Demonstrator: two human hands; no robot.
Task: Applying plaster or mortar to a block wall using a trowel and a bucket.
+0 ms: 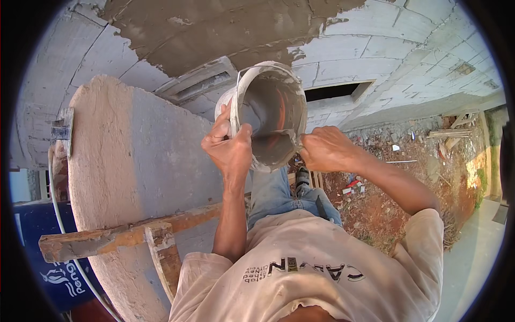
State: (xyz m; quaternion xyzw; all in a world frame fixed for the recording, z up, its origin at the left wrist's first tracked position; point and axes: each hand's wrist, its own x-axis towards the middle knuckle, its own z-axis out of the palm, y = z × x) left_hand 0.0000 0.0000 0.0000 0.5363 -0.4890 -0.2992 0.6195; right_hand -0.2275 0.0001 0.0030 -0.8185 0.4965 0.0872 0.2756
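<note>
A mortar-crusted bucket (268,94) is held up before the wall, tilted so its mouth faces me. Wet grey mortar coats the inside, and a reddish-orange patch of the wall shows through. My left hand (230,145) is closed on the bucket's left side, thumb over the rim and fingers round the outside. At the lower right rim my right hand (324,147) is closed in a fist. A grey, mortar-covered flat shape (276,140) lies inside the mouth near that fist; I cannot tell whether it is a tool or mortar. What the right fingers grip is hidden.
Wet plaster (214,32) covers part of the block wall (359,32), which has narrow openings. On my left stand a rough masonry slab (161,139), a wooden beam (129,233) and a blue drum (70,284). Rubble-strewn ground (370,209) lies below right.
</note>
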